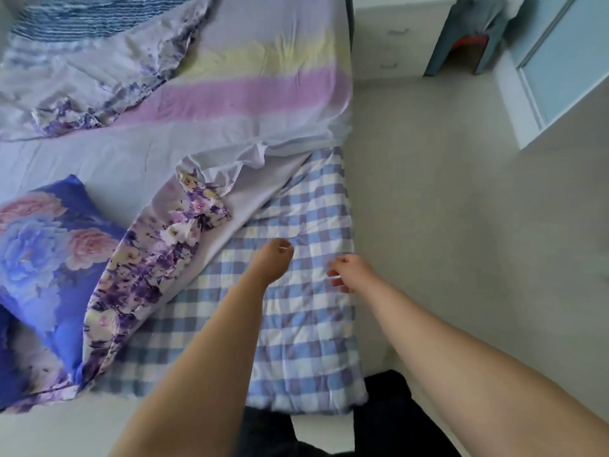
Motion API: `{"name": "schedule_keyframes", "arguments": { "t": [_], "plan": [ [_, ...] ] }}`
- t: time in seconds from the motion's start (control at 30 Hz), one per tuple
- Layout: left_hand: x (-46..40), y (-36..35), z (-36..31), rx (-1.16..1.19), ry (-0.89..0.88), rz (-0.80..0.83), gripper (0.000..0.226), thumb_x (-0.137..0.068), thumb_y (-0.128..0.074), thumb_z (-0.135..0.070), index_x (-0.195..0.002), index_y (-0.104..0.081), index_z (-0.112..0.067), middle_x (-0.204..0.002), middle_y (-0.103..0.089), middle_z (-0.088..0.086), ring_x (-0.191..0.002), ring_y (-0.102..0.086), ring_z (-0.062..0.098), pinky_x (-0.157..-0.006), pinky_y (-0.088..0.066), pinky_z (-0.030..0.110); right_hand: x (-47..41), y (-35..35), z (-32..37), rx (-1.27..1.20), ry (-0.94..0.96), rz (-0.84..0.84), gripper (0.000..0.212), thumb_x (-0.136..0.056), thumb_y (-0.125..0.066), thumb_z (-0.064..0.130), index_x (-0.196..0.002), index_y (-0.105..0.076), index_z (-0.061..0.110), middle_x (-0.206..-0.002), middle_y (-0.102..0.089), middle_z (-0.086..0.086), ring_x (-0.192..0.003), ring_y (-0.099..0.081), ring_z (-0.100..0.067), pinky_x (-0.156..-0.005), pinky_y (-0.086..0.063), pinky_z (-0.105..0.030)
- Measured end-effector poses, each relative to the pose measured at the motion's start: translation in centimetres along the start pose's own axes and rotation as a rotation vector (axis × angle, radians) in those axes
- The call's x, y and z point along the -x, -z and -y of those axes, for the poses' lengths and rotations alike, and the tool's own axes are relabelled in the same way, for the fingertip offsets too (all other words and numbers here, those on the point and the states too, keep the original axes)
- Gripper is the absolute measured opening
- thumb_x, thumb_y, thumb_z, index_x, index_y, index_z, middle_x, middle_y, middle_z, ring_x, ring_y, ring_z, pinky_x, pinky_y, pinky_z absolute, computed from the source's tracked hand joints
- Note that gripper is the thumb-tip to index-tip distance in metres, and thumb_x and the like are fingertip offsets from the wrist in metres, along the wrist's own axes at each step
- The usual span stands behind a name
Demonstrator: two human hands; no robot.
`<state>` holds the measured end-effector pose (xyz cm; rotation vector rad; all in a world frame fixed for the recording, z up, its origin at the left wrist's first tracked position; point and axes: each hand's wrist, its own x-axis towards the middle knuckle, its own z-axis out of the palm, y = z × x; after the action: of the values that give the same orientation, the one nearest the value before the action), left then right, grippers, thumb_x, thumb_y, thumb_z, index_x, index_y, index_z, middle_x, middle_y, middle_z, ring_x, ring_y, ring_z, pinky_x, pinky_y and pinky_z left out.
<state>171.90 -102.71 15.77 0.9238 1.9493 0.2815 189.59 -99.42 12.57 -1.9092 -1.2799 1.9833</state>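
Head view: the checked quilt, in blue and white squares, lies flat on the near right corner of the bed. Its right edge runs along the bed's side next to the floor.

The left hand is over the middle of the quilt with its back to the camera and fingers curled under. Can't tell whether it grips or only touches the cloth.

The right hand is just beside it, near the quilt's right edge. Its fingers are loosely bent and a bit blurred, with nothing in them. The two hands are close together but apart.

The pale sheet, with yellow and pink bands, covers the far part of the bed. Its near edge is bunched up and overlaps the top of the quilt.

The flowered cover, purple on white, is crumpled along the quilt's left edge and lies partly on it.

The blue pillow, with large printed roses, is left of that cover and partly under it.

A striped blanket sits at the far left of the bed.

A white drawer unit stands on the floor beyond the bed's far right corner, well apart from both hands.
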Motion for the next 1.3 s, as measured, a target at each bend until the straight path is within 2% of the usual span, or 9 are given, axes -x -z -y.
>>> {"name": "schedule_keyframes", "arguments": {
  "t": [0.2,0.27,0.37,0.5,0.63,0.77,0.9,1.03,1.3],
  "plan": [
    [2.8,-12.3,-11.3,0.077,-0.053,0.124,0.033,-0.099,-0.045,-0.031,-0.124,-0.055,-0.013,-0.113,-0.060,0.005,-0.095,-0.055,0.018,-0.075,-0.042,0.025,1.0,15.6,-2.0,-0.004,-0.016,-0.160,0.015,-0.098,-0.044,0.016,-0.084,-0.050,0.017,-0.071,-0.055,0.001,-0.054,-0.050,-0.012,-0.050,-0.036,-0.021],
    [2.9,-14.2,-13.9,0.071,-0.078,0.118,0.035,-0.100,-0.044,-0.030,-0.127,-0.054,-0.011,-0.109,-0.058,0.004,-0.093,-0.052,0.015,-0.077,-0.038,0.023,0.7,18.6,-2.3,-0.021,-0.033,-0.157,0.008,-0.098,-0.044,0.016,-0.093,-0.050,0.016,-0.072,-0.055,0.001,-0.055,-0.050,-0.012,-0.050,-0.036,-0.021],
    [2.5,-15.2,-15.7,0.042,-0.067,0.056,0.036,-0.100,-0.042,-0.030,-0.129,-0.053,-0.013,-0.117,-0.058,0.006,-0.098,-0.052,0.016,-0.081,-0.037,0.024,0.4,21.2,-2.0,-0.041,-0.032,-0.147,0.014,-0.098,-0.045,0.017,-0.085,-0.050,0.018,-0.072,-0.056,0.002,-0.056,-0.052,-0.012,-0.052,-0.037,-0.022],
    [1.7,-14.4,-17.0,0.119,-0.030,-0.059,0.032,-0.099,-0.043,-0.029,-0.122,-0.057,-0.012,-0.100,-0.060,0.003,-0.087,-0.055,0.018,-0.076,-0.042,0.026,0.5,23.0,-0.6,-0.041,-0.021,-0.121,0.018,-0.097,-0.045,0.017,-0.080,-0.049,0.020,-0.073,-0.056,0.001,-0.056,-0.052,-0.012,-0.052,-0.038,-0.023],
    [0.5,-13.6,-18.1,0.211,0.013,-0.114,0.023,-0.097,-0.045,-0.029,-0.110,-0.060,-0.017,-0.108,-0.064,0.005,-0.100,-0.061,0.024,-0.087,-0.048,0.036,-0.1,24.4,2.1,-0.018,0.012,-0.082,0.019,-0.097,-0.046,0.017,-0.079,-0.049,0.020,-0.073,-0.057,0.001,-0.056,-0.052,-0.012,-0.051,-0.038,-0.022],
    [-2.0,-13.0,-20.4,0.208,0.026,-0.104,0.028,-0.098,-0.044,-0.030,-0.115,-0.059,-0.015,-0.107,-0.065,0.007,-0.099,-0.063,0.025,-0.075,-0.044,0.028,-2.0,26.4,5.3,-0.037,0.048,-0.073,0.012,-0.096,-0.047,0.016,-0.086,-0.052,0.018,-0.073,-0.058,0.001,-0.056,-0.052,-0.013,-0.051,-0.038,-0.023],
    [-6.9,-11.8,-23.3,0.215,0.013,-0.099,0.027,-0.097,-0.045,-0.030,-0.112,-0.060,-0.014,-0.101,-0.064,0.006,-0.097,-0.062,0.025,-0.078,-0.046,0.030,-5.8,28.4,9.1,-0.019,0.044,-0.069,0.011,-0.096,-0.046,0.017,-0.087,-0.053,0.017,-0.075,-0.059,0.001,-0.057,-0.053,-0.013,-0.053,-0.040,-0.024],
    [-14.4,-9.5,-27.0,0.228,0.004,-0.101,0.017,-0.096,-0.047,-0.027,-0.100,-0.061,-0.016,-0.098,-0.064,0.008,-0.092,-0.061,0.026,-0.088,-0.051,0.038,-11.8,30.3,15.2,-0.003,0.054,-0.091,0.015,-0.097,-0.047,0.017,-0.083,-0.052,0.018,-0.074,-0.059,0.001,-0.058,-0.053,-0.013,-0.054,-0.040,-0.024],
    [-29.8,-0.4,-36.3,0.135,-0.016,-0.043,0.023,-0.095,-0.049,-0.023,-0.108,-0.063,-0.011,-0.105,-0.067,0.014,-0.102,-0.061,0.031,-0.091,-0.049,0.037,-24.5,32.8,31.6,-0.024,0.051,-0.155,0.012,-0.096,-0.047,0.016,-0.085,-0.052,0.018,-0.074,-0.060,0.002,-0.056,-0.054,-0.012,-0.053,-0.040,-0.024]
  ]
}}
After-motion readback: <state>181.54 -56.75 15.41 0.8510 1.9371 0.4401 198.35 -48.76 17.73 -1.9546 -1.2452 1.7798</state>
